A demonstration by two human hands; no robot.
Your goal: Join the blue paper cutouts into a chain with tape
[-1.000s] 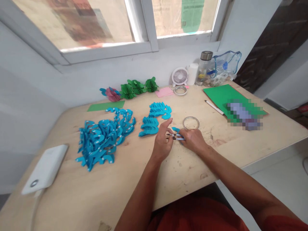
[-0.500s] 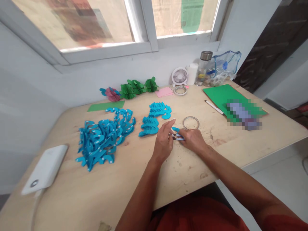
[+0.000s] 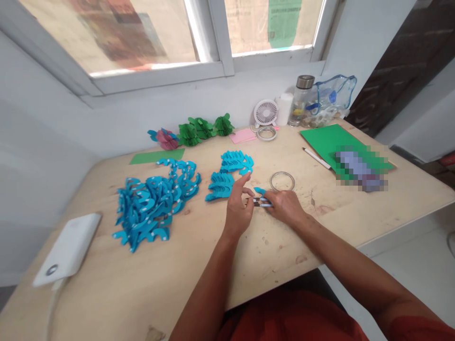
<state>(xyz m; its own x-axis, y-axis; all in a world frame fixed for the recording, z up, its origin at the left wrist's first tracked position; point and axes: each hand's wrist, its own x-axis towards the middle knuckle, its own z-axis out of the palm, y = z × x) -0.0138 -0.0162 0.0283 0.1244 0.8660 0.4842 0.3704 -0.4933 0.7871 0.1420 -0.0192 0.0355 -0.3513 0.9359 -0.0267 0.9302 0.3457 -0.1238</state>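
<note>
My right hand point(image 3: 286, 206) is closed around a small curved blue paper piece point(image 3: 260, 191), whose end sticks out beyond the fingers. Thin white-and-blue strips with dark ends point(image 3: 263, 202) also reach out of this hand toward the left one; their kind is not clear. My left hand point(image 3: 240, 208) has its thumb and bent fingers together at those dark ends, with the index finger raised. Whatever its fingertips pinch is too small to make out. Just behind the left hand lie two groups of folded blue paper pieces, a nearer one point(image 3: 219, 186) and a farther one point(image 3: 236, 162).
A large heap of curved blue paper pieces point(image 3: 147, 206) with white spots lies left. A tape roll point(image 3: 271, 183) sits behind my right hand. Green paper flowers point(image 3: 201, 128), a small fan point(image 3: 266, 112) and a bottle point(image 3: 299, 106) line the wall. A white power bank point(image 3: 67, 248) lies far left.
My left hand has shifted slightly left and its fingers have curled, the index finger lifting apart from the others. My right hand and the blue paper piece stay in place.
</note>
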